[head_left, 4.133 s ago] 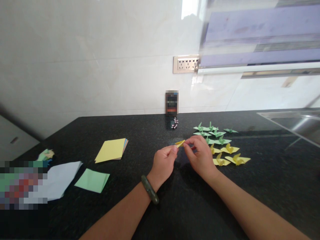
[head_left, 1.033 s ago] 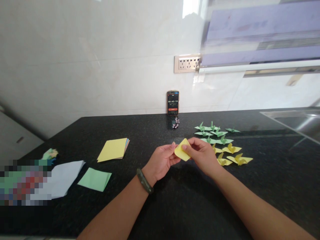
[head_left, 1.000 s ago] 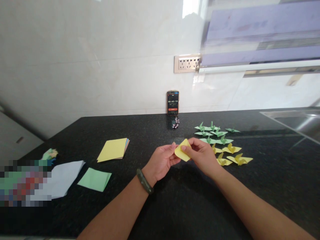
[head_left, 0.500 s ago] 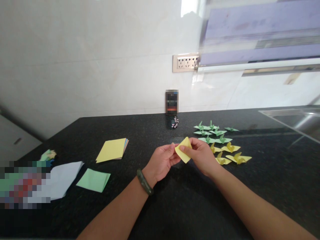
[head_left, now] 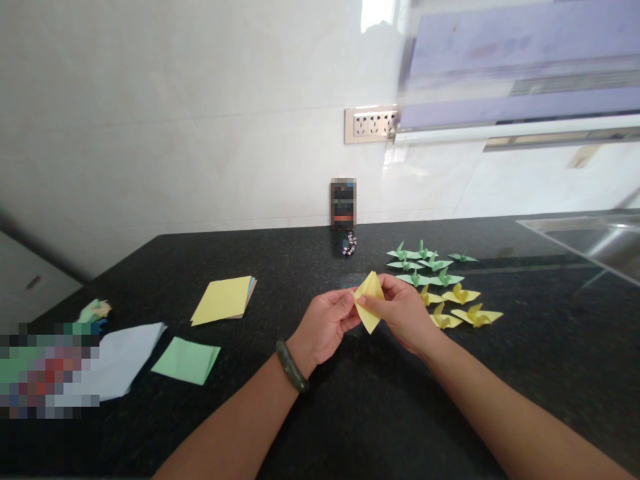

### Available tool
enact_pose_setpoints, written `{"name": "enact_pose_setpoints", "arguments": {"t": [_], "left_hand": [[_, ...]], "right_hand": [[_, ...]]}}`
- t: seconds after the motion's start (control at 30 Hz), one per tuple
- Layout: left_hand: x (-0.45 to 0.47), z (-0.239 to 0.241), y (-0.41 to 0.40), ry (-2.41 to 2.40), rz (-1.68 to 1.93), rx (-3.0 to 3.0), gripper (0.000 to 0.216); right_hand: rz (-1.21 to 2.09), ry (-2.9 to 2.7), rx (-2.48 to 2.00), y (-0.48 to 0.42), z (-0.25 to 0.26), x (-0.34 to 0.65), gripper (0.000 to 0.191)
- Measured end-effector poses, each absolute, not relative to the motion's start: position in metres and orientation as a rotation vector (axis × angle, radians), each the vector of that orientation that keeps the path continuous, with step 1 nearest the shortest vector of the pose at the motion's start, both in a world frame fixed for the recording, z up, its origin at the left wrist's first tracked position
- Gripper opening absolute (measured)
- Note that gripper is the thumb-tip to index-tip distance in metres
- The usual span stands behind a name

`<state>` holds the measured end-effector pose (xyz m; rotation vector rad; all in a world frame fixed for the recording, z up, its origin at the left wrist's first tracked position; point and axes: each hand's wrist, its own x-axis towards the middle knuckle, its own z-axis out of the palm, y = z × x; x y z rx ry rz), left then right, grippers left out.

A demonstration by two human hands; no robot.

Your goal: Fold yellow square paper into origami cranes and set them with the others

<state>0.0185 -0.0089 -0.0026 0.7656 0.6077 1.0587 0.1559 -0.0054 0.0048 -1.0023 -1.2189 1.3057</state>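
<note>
A folded yellow origami paper [head_left: 370, 319], now a narrow diamond with its point up, is held between my two hands above the dark counter. My left hand [head_left: 325, 325] pinches its left corner between thumb and fingers; a dark green bangle [head_left: 292, 367] circles that wrist. Across its right side lies the thumb of my right hand [head_left: 406, 312], with the fingers behind the paper. Just right of this hand sit several yellow paper cranes [head_left: 477, 315]. Several green paper cranes [head_left: 435, 265] stand in rows behind them.
On the left of the counter [head_left: 300, 260] are a stack of square papers [head_left: 223, 301], yellow on top, a folded green sheet [head_left: 187, 360] and a white packet [head_left: 133, 353]. A blurred phone-like object [head_left: 343, 205] leans on the wall. A sink [head_left: 590, 233] is at the right.
The yellow paper has become narrower and longer, its lower point reaching further down, as its left side folds inward under my fingers. Both hands stay in nearly the same place.
</note>
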Motion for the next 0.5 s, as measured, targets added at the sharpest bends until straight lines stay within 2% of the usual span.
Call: {"name": "enact_pose_setpoints", "arguments": {"t": [0.33, 0.5], "left_hand": [[0.0204, -0.0021, -0.0097, 0.658, 1.124, 0.77, 0.029], [0.0198, 0.0007, -0.0091, 0.701, 1.192, 0.771, 0.028]], "right_hand": [[1.192, -1.336, -1.012, -0.0066, 0.0003, 0.1527, 0.023], [1.213, -1.4, -0.94, -0.0077, -0.002, 0.1494, 0.032]]}}
